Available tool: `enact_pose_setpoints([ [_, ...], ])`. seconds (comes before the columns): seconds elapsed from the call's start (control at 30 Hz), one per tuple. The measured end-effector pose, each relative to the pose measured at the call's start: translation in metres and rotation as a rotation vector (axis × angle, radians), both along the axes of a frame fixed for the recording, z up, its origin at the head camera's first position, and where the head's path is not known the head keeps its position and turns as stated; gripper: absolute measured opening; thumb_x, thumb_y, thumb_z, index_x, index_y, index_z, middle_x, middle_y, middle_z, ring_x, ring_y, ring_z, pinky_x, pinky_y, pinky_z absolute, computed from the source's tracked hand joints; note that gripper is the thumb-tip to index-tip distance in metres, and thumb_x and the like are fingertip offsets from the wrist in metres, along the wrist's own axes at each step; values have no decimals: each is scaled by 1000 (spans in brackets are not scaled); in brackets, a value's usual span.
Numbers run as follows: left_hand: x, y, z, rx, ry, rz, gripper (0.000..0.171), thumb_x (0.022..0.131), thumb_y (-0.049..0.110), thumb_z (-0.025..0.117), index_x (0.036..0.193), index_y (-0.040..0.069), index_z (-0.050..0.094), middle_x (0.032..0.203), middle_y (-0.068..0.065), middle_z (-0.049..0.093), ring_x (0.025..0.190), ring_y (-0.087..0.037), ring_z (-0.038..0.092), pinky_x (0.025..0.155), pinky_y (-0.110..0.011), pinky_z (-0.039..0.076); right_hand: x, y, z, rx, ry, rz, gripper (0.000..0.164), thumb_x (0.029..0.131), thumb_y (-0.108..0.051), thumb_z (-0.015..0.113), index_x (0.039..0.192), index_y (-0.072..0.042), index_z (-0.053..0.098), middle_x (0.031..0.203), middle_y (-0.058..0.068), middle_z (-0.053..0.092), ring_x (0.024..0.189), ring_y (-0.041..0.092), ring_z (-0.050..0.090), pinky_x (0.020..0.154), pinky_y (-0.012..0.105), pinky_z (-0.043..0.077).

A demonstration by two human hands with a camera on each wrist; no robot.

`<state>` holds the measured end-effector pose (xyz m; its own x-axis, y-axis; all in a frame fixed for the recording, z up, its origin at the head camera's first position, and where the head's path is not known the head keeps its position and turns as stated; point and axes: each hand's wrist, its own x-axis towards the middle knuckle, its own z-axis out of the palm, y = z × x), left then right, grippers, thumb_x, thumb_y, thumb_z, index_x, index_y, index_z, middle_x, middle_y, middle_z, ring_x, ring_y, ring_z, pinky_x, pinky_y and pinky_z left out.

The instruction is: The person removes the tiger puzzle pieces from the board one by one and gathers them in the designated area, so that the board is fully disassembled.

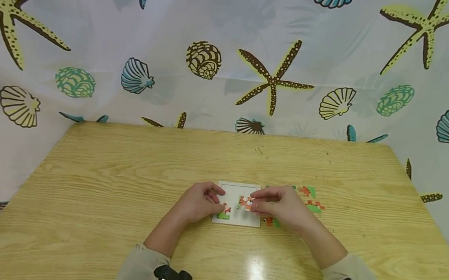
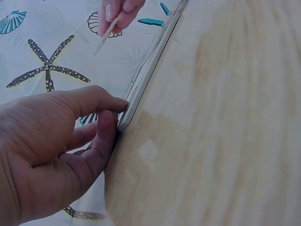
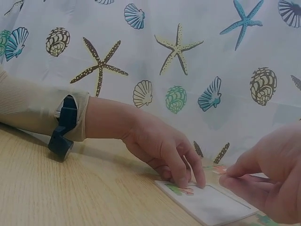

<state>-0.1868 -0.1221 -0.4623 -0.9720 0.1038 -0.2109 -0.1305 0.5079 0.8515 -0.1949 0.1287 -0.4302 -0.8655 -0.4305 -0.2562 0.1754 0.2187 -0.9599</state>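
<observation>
A white puzzle board (image 1: 239, 220) with a raised rim lies flat on the table. One red and green jigsaw piece (image 1: 224, 214) sits in its lower left corner. My left hand (image 1: 199, 204) is at the board's left side, and in the left wrist view the thumb and a bent finger hold the board's edge (image 2: 143, 87). Between thumb and fingertips, my right hand (image 1: 286, 208) pinches another jigsaw piece (image 1: 244, 202), orange and white, above the middle of the board. The left wrist view shows this piece (image 2: 106, 36) tilted and apart from the board.
Several loose jigsaw pieces (image 1: 315, 207) lie on the wooden table (image 1: 129, 171) right of the board, partly hidden by the right hand. A curtain (image 1: 222, 15) printed with shells and starfish hangs behind the table. Dark straps (image 1: 173, 277) circle both sleeves.
</observation>
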Motion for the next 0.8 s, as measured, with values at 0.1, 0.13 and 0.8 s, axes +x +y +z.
enact_pose_setpoints([
  [0.1, 0, 1, -1, 0, -7, -1, 28, 86, 7, 81, 113, 4, 73, 90, -7, 63, 77, -18, 55, 68, -28, 45, 0, 4, 1, 0, -17, -4, 29, 98, -1, 70, 124, 10, 69, 109, 14, 72, 95, 19, 74, 89, 38, 60],
  [0.13, 0, 2, -1, 1, -10, -1, 29, 86, 7, 81, 114, 4, 73, 91, -7, 63, 77, -18, 55, 68, -28, 46, -1, 6, 1, -1, -20, -1, 29, 98, 0, 70, 125, 10, 68, 110, 15, 71, 96, 21, 74, 89, 38, 60],
  [0.8, -1, 0, 0, 5, -16, 7, 28, 87, 7, 81, 114, 6, 73, 92, -6, 63, 79, -19, 56, 70, -28, 46, -11, 29, 2, 17, -1, 76, 31, 98, 0, 69, 127, 13, 67, 118, 19, 69, 99, 19, 75, 92, 39, 58],
])
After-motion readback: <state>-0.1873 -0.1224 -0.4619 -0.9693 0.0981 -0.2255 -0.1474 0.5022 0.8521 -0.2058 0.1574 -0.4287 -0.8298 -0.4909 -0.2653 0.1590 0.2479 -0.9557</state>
